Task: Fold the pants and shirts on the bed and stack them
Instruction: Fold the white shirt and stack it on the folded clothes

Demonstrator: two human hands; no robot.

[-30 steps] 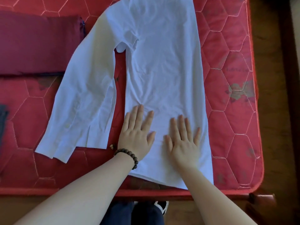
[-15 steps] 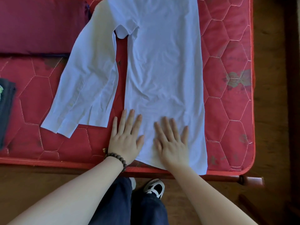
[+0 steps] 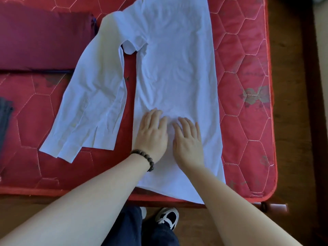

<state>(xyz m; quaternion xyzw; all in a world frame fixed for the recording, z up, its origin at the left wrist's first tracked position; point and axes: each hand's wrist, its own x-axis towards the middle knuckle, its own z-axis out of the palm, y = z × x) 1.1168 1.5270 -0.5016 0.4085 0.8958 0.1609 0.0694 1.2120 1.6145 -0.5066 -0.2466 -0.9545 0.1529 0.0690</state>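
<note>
Head camera looks down on a red quilted mattress with hexagon stitching (image 3: 245,82), the bed that carries every piece of clothing in view. A white long-sleeved cotton shirt (image 3: 175,71) lies flat along the mattress, its hem near the front edge of the bed and its top cut off by the upper border. One long sleeve (image 3: 92,103) is spread out to the left of the body, the cuff pointing toward the near edge, with a strip of red mattress showing between sleeve and body. A folded dark maroon cloth (image 3: 40,38) lies at the far left, just beside the shoulder of the sleeve and partly out of frame. At the left border a dark grey garment (image 3: 4,119) is mostly cut off, too little showing to tell what it is. Both hands lie flat on the lower part of the shirt body, side by side and almost touching. The left hand (image 3: 152,132), with a brown beaded bracelet (image 3: 143,158) on its wrist, presses the cloth with straight fingers; the right hand (image 3: 188,139) does the same with fingers slightly spread. Neither hand grips anything.
</note>
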